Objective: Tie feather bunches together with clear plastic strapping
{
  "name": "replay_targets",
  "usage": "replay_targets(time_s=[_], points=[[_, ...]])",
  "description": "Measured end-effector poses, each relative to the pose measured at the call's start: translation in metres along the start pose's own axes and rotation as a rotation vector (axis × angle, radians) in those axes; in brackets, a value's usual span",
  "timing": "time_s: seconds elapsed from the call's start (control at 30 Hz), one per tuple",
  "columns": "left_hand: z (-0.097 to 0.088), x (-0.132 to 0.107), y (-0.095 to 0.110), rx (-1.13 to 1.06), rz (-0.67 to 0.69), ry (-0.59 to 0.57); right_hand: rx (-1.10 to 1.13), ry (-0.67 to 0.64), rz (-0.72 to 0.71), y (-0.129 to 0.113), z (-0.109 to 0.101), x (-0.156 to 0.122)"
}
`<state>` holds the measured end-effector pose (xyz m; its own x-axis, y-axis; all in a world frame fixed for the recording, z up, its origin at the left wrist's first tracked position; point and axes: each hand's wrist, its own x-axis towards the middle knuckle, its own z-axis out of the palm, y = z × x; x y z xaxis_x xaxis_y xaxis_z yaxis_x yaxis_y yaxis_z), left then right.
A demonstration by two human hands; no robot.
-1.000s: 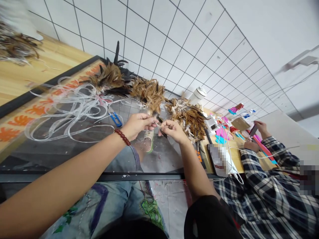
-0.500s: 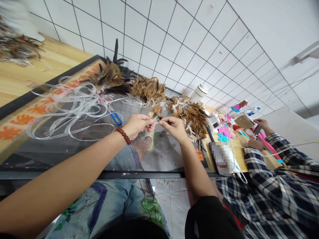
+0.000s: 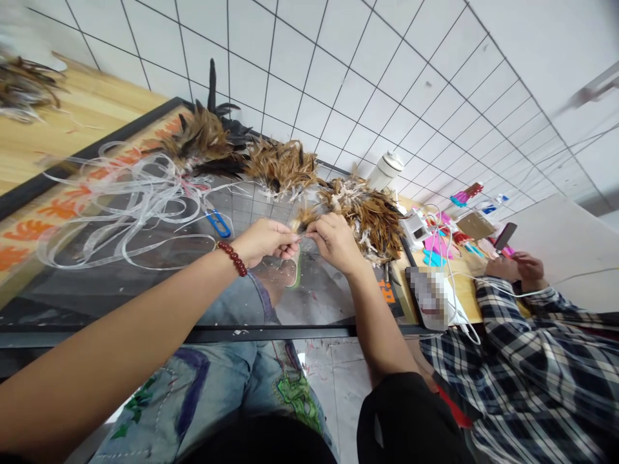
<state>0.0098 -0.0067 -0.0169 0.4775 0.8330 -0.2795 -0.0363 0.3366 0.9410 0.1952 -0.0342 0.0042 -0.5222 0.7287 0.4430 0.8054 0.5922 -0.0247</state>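
Observation:
A small brown and black feather bunch [image 3: 303,218] is pinched between my two hands above the glass tabletop. My left hand [image 3: 268,242], with a red bead bracelet [image 3: 233,258] at its wrist, is closed on the bunch's lower end. From the other side, my right hand [image 3: 334,241] pinches the same end, its fingertips almost meeting the left ones. Just behind lie three feather piles: a brown and black one [image 3: 206,138], a brown one [image 3: 280,166] and a brown and white one [image 3: 365,212]. Blue thread snips [image 3: 217,223] rest left of my hands.
A tangle of clear ribbon [image 3: 130,206] covers the table's left part. A white bottle [image 3: 385,170] stands by the tiled wall. At right are a phone [image 3: 425,298], white cables and a co-worker's hands [image 3: 515,267]. More feathers [image 3: 24,87] lie far left.
My right hand has turned and curled its fingers closer around the bunch's end. The whole view has shifted slightly. The co-worker's hands have come together.

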Motion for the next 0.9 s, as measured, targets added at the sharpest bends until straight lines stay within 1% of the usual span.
replay_targets(time_s=[0.07,0.13,0.17,0.23,0.3,0.37,0.43,0.5,0.57,0.63,0.7,0.73,0.77,0.83,0.9], points=[[0.000,-0.001,0.000,0.040,-0.007,-0.045,0.005,-0.002,-0.015,-0.001,0.001,0.000],[0.000,-0.002,0.002,0.016,-0.008,-0.062,0.032,0.050,0.002,-0.002,0.003,0.001],[-0.001,-0.002,0.003,-0.039,-0.003,-0.051,0.052,0.105,0.030,-0.003,0.004,0.001],[-0.002,-0.002,0.004,-0.220,0.016,-0.014,0.093,0.245,0.101,-0.005,0.006,0.001],[-0.003,0.000,0.003,-0.400,0.029,0.019,0.113,0.326,0.138,-0.008,0.008,0.002],[-0.004,0.001,0.002,-0.474,0.021,0.011,0.106,0.308,0.116,-0.012,0.012,0.002],[-0.003,0.001,0.000,-0.463,0.014,-0.021,0.090,0.261,0.079,-0.016,0.015,0.003],[-0.002,0.001,-0.002,-0.438,0.014,-0.060,0.084,0.243,0.084,-0.020,0.017,0.004],[-0.001,0.000,-0.002,-0.405,0.015,-0.079,0.104,0.245,0.142,-0.023,0.018,0.005],[0.000,-0.001,-0.002,-0.362,0.031,-0.080,0.172,0.273,0.253,-0.022,0.018,0.007],[0.002,-0.003,0.000,-0.336,0.087,-0.034,0.327,0.309,0.393,-0.019,0.018,0.009],[0.002,-0.004,0.002,-0.330,0.116,-0.002,0.454,0.305,0.461,-0.016,0.018,0.009],[0.003,-0.005,0.003,-0.319,0.132,0.022,0.610,0.273,0.517,-0.013,0.019,0.009],[0.005,-0.007,0.005,-0.271,0.098,0.009,0.952,0.135,0.589,-0.006,0.019,0.009],[0.006,-0.009,0.005,-0.204,0.017,-0.077,1.218,-0.011,0.623,-0.002,0.020,0.006]])
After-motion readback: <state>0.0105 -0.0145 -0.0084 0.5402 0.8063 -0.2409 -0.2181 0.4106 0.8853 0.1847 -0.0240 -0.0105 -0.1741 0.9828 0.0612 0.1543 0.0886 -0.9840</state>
